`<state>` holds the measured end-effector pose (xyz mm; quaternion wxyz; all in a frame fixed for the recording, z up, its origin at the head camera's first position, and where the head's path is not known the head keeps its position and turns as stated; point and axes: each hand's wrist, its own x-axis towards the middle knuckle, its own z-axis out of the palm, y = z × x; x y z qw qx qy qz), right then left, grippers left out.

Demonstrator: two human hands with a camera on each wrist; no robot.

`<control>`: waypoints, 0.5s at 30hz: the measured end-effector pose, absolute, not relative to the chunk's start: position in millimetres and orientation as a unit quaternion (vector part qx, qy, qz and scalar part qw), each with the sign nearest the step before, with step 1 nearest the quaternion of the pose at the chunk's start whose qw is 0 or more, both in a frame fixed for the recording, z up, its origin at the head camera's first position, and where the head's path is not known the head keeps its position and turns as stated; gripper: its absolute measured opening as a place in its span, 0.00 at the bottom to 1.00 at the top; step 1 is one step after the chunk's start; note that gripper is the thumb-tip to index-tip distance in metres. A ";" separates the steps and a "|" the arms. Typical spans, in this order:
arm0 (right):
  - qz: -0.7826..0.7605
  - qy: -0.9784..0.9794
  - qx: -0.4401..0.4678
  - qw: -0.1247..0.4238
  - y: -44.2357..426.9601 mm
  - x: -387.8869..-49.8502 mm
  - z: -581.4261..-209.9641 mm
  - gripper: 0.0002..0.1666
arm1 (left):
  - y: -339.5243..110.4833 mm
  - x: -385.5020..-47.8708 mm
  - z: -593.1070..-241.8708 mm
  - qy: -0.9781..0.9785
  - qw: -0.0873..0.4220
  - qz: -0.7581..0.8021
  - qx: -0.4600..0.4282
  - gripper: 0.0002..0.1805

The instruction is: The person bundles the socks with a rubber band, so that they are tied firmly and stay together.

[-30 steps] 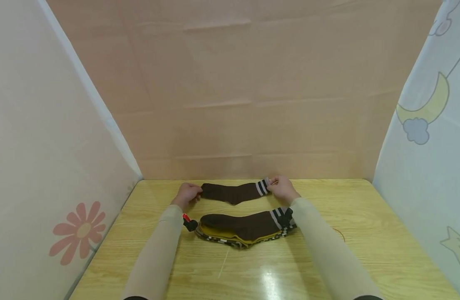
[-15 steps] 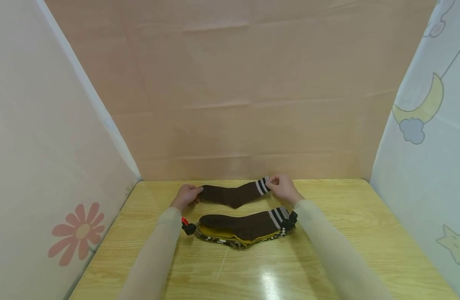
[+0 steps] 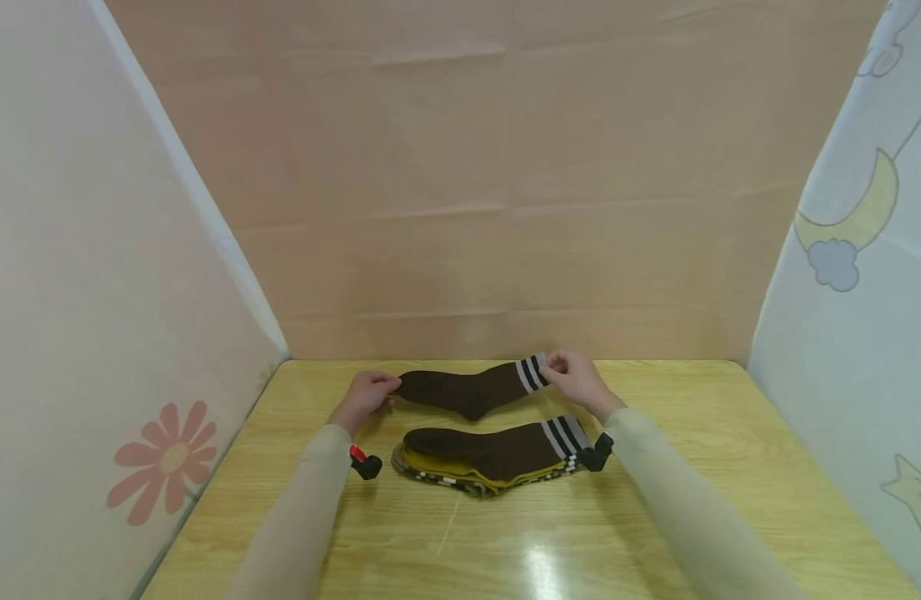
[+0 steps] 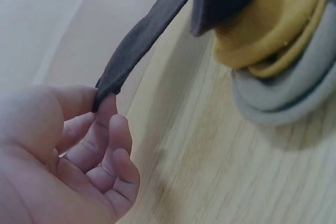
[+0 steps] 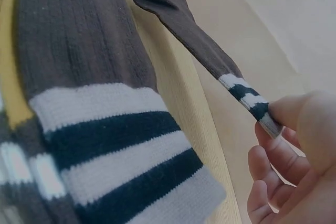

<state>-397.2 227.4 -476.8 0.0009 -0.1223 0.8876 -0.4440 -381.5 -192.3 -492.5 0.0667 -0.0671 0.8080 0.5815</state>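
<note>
A dark brown sock [image 3: 460, 393] is stretched between both hands at the back of the table. My left hand [image 3: 366, 395] pinches its toe end between thumb and finger, and in the left wrist view the left hand [image 4: 68, 156] has its other fingers curled below. My right hand [image 3: 576, 379] pinches the cuff, which has black and pale stripes; the right wrist view shows the right hand [image 5: 302, 150] with the cuff between thumb and finger. Nearer me lies a stack of socks, with a matching brown sock [image 3: 498, 450] on top and a mustard sock [image 4: 262, 19] under it.
The wooden table [image 3: 280, 475] has a plain peach cloth [image 3: 468, 250] standing behind its back edge. Printed pale cloths hang at the left [image 3: 62, 292] and right [image 3: 843, 350] sides. Grey and patterned socks [image 3: 430, 479] show at the bottom of the stack.
The held sock's toe and cuff have spread a little farther apart as both hands moved outward, and its middle sags slightly lower. The stack has stayed in place.
</note>
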 end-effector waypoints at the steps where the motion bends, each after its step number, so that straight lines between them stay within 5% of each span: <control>1: -0.447 0.886 -0.124 0.002 228.4 -396.2 -476.6 0.15 | -192.3 -380.5 -492.3 0.806 0.065 0.585 -0.066 0.15; 15: -0.462 0.878 -0.129 0.008 246.6 -387.0 -473.1 0.16 | -195.7 -373.2 -483.7 0.803 0.062 0.592 -0.033 0.14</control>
